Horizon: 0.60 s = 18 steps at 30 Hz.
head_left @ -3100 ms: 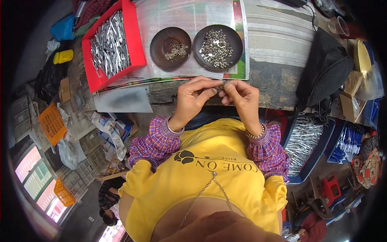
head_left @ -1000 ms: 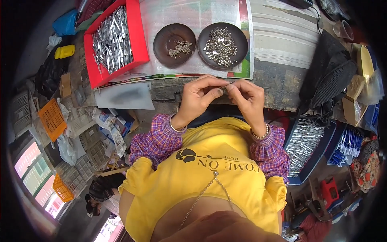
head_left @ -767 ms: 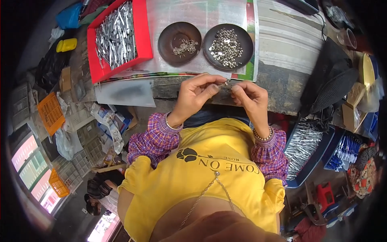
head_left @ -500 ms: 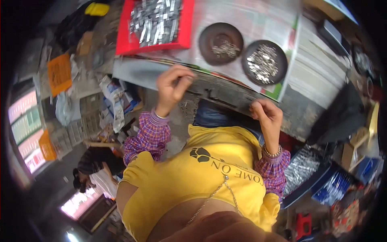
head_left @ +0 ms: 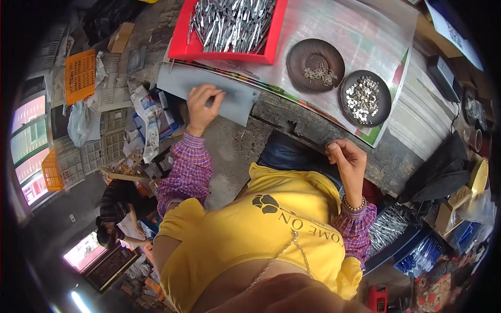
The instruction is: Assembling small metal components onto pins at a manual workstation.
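Note:
My left hand [head_left: 202, 109] hovers over a grey sheet [head_left: 237, 108] that juts out at the bench's near edge, below the red box. Its fingers are curled, thumb close to the forefinger; whatever they hold, if anything, is too small to make out. By the bench edge further right is my right hand [head_left: 348, 158], closed with thumb against the bent fingers, and its grip is hidden too. The red box [head_left: 223, 55] is full of slim metal pieces [head_left: 233, 26]. Two dark round dishes hold small parts: pins [head_left: 320, 74] in one, shiny round bits [head_left: 361, 100] in the other.
Clear plastic covers the worktop [head_left: 360, 31]. A black cloth [head_left: 437, 169] hangs at the right, above blue bins of metal parts [head_left: 389, 227]. Crumpled paper [head_left: 150, 128] and orange crates [head_left: 81, 76] lie left. Another person [head_left: 121, 214] bends over further behind at lower left.
My left hand has moved left, away from the bench edge and my right hand, to above the grey sheet. My right hand stays near the edge. The view has turned slightly.

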### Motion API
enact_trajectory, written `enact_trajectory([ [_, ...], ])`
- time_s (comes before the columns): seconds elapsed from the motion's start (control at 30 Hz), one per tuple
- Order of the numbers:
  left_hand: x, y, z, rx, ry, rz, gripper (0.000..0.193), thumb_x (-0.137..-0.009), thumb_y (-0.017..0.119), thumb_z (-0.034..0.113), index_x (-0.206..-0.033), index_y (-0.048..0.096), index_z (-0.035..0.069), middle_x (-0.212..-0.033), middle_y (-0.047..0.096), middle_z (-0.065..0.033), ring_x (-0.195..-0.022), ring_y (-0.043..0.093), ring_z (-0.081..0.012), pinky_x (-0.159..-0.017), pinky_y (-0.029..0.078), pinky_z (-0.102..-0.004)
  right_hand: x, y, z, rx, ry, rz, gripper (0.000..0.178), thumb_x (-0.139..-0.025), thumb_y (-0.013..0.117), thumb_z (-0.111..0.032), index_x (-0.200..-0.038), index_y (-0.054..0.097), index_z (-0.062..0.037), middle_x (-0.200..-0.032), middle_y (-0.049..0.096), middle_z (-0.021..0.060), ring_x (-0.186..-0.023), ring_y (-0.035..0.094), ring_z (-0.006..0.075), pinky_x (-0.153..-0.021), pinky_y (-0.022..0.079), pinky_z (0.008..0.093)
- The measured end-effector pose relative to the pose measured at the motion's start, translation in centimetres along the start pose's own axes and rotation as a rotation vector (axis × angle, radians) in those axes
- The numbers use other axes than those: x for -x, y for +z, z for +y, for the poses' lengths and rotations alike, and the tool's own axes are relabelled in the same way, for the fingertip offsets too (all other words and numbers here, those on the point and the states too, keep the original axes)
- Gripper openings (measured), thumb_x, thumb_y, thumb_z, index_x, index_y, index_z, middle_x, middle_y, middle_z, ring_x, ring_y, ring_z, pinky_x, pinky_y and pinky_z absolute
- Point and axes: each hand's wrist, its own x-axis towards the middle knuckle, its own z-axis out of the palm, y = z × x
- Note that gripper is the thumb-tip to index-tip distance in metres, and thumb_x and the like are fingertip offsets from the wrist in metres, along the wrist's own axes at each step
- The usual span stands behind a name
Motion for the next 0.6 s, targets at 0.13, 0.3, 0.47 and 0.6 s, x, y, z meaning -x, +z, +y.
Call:
enact_trajectory([
  [0.13,0.7,-0.8,-0.5,0.017,-0.106,0.018,0.007,-0.074,0.067,0.003,-0.075,0.061,0.001,-0.076,0.059,-0.0085,-0.068,0.056,-0.0193,-0.065,0.042,-0.0278,0.1,0.0,0.1,0.010,-0.016,-0.028,0.014,-0.087,0.058,-0.008,-0.085,0.063,0.0046,-0.074,0.059,0.0033,-0.060,0.050,0.0061,-0.054,0.040,0.0192],
  [0.3,-1.7,-0.3,4.2,0.439,-0.365,-0.083,0.005,-0.079,0.062,0.002,-0.079,0.060,-0.002,-0.078,0.058,-0.0046,-0.071,0.052,-0.0089,-0.065,0.040,-0.0199,0.6,0.2,-0.8,0.021,-0.026,-0.040,0.013,-0.087,0.058,-0.007,-0.088,0.064,0.0041,-0.075,0.059,0.0029,-0.060,0.051,0.0060,-0.054,0.041,0.0189],
  [0.47,-5.4,2.3,11.1,0.935,-0.440,-0.249,0.005,-0.080,0.061,0.003,-0.079,0.060,-0.002,-0.077,0.059,-0.0022,-0.070,0.053,-0.0070,-0.060,0.041,-0.0204,1.1,0.4,-1.2,-0.005,-0.048,0.006,0.012,-0.086,0.059,-0.006,-0.089,0.065,0.0032,-0.076,0.059,0.0023,-0.062,0.053,0.0058,-0.055,0.042,0.0185],
  [0.6,-6.5,3.8,15.5,1.082,-0.410,-0.507,0.004,-0.083,0.059,0.002,-0.083,0.060,-0.002,-0.081,0.059,-0.0027,-0.072,0.053,-0.0074,-0.064,0.041,-0.0199,1.0,-0.2,-0.7,0.057,-0.205,0.023,0.012,-0.082,0.062,-0.006,-0.090,0.065,0.0020,-0.077,0.061,0.0044,-0.063,0.056,0.0081,-0.056,0.044,0.0209],
])
